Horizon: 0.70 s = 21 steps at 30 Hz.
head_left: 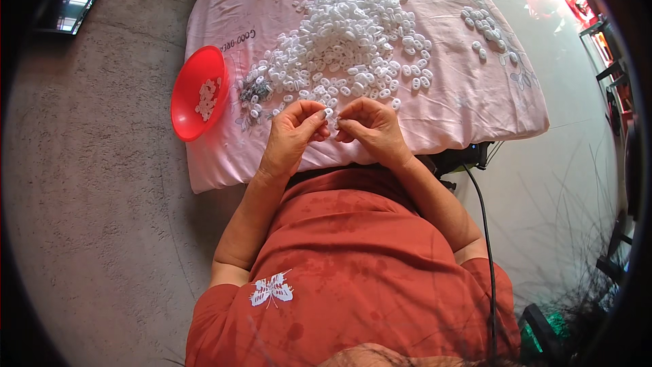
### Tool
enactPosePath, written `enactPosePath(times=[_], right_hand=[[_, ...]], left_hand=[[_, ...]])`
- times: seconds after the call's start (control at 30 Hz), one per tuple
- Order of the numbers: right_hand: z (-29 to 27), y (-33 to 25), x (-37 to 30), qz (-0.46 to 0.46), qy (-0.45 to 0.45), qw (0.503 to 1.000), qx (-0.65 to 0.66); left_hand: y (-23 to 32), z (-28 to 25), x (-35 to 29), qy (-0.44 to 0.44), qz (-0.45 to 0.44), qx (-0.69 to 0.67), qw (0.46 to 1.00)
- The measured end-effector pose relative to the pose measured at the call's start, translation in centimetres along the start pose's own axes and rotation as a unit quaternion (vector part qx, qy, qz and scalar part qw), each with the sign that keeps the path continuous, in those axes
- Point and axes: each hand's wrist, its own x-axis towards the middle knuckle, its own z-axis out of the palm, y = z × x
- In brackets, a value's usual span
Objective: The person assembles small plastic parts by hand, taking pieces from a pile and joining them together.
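My left hand (291, 134) is closed in a pinch on a small white oval piece with two holes (329, 113), held near the table's front edge. Close beside it, my right hand (377, 133) has thumb and fingertips pressed together; what sits between them is too small to make out. Just beyond both hands spreads a large heap of similar white two-hole pieces (339, 30). A little pile of dark grey bits, perhaps small metal parts (256, 90), lies left of the heap's near end.
A red bowl (179, 98) with some white pieces inside stands at the table's left edge. A separate cluster of white pieces (483, 26) lies at the far right of the pink cloth (468, 112). A black cable (483, 217) hangs down past my right arm.
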Motion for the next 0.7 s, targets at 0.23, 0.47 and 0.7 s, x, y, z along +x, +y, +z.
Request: enactPosePath(times=[0.23,0.47,0.7], right_hand=[[0.18,-0.13,0.00,0.006,0.002,1.000,-0.011],[0.12,0.13,0.00,-0.004,0.002,1.000,-0.017],[0.08,0.27,0.05,-0.005,0.001,1.000,-0.023]], left_hand=[[0.02,0.30,-0.09,0.013,0.059,0.084,0.995],[0.29,0.87,-0.45,0.032,0.064,0.129,0.989],[0.34,0.92,-0.55,0.027,0.062,0.149,0.986]])
